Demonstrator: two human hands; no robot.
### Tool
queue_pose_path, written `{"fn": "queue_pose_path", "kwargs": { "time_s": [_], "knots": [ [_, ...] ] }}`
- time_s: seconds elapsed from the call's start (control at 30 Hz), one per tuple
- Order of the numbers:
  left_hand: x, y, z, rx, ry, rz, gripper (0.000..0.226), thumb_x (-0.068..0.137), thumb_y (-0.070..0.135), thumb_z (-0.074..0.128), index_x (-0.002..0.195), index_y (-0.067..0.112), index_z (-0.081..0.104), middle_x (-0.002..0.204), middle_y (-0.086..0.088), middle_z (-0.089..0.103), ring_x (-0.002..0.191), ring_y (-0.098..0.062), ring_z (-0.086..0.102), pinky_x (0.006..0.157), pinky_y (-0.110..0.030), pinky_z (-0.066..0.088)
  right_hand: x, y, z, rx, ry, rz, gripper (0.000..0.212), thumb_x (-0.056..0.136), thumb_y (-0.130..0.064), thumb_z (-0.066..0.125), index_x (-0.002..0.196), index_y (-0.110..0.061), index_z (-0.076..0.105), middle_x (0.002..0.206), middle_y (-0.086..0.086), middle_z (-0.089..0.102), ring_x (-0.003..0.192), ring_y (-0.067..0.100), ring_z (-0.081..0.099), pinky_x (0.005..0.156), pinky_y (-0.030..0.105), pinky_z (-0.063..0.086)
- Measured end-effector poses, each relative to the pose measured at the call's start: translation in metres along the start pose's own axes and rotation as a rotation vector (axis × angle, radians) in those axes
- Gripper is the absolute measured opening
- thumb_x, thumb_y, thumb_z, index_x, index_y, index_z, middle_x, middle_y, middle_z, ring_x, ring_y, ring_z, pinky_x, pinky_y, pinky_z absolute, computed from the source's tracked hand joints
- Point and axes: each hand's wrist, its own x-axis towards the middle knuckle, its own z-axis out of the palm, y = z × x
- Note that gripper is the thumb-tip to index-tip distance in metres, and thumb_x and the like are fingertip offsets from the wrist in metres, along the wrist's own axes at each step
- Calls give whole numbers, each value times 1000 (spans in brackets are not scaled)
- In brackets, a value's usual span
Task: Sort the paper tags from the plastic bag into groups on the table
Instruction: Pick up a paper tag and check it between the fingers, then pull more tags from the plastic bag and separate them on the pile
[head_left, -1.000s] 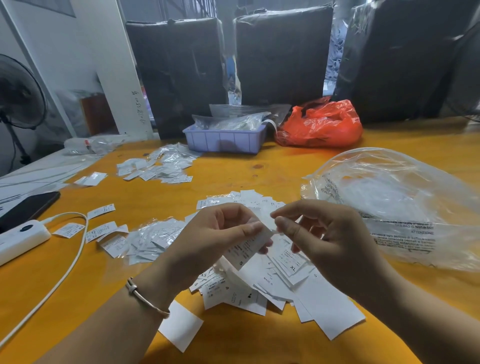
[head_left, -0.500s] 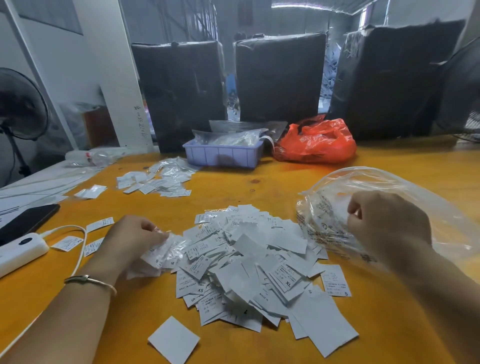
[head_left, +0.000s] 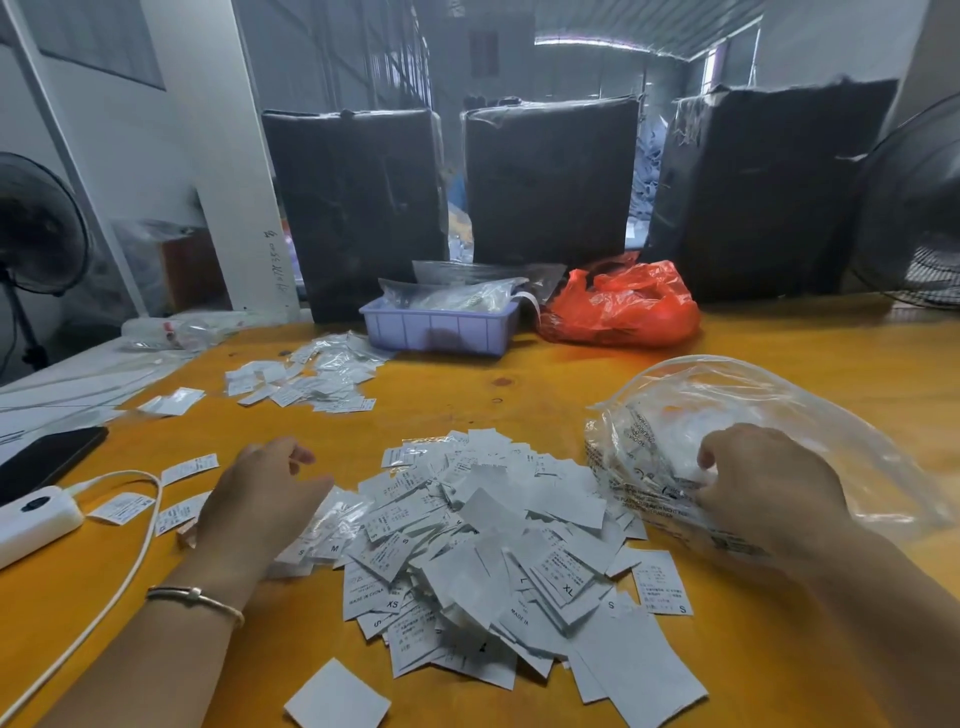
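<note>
**Both hands down at the pile, bag mouth in the right**

Nearest me, a loose blank tag (head_left: 336, 693) lies alone on the yellow table (head_left: 519, 405), just short of the main heap of paper tags (head_left: 483, 540). My left hand (head_left: 260, 499) is lowered over the left edge of that heap, palm down with the fingers loosely bent, above a small clump of clear sleeves (head_left: 332, 519). I cannot tell whether it holds anything, since the palm hides what is under it. My right hand (head_left: 763, 493) has its fingers curled into the crumpled mouth of the clear plastic bag (head_left: 779, 415), gripping the film just beside the heap.

The risk I see: the bag touches the pile's right edge, so a tug could drag or scatter tags and mix sizes. A careless sweep of the left hand could push tags into the few singles (head_left: 189, 468) lying by the white cable (head_left: 130, 561).

Further out sits a sorted group (head_left: 306, 382), well apart, then a lilac tray (head_left: 441, 327) and a red bag (head_left: 623, 306).

How many tags remain inside the bag is hard to make out through the glare. Most print is too small to read.
</note>
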Motion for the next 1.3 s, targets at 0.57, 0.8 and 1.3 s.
{"fn": "queue_pose_path", "kwargs": {
  "time_s": [0.57,0.8,1.3],
  "knots": [
    [-55,55,10,-374,-151,453,11,89,23,72,96,29,68,97,16,62,88,3,59,66,-17,45,-6,-7,-3,519,851,-205,9,84,-6,71,80,-3,63,69,13,65,62,30,59,58,28,37],
    [-70,74,2,-591,-518,492,51,77,64,67,122,41,59,114,22,66,106,3,62,75,-14,53,-41,-54,1,1519,-107,-384,6,87,0,62,89,-6,63,75,11,73,63,18,65,58,27,47],
    [-78,81,-9,-794,-815,425,8,80,17,80,81,14,73,79,-8,75,71,-17,70,62,-19,50,-48,-63,8,1598,-245,-391,31,64,-9,81,92,-6,68,78,14,72,69,21,67,66,23,55]
  ]
}}
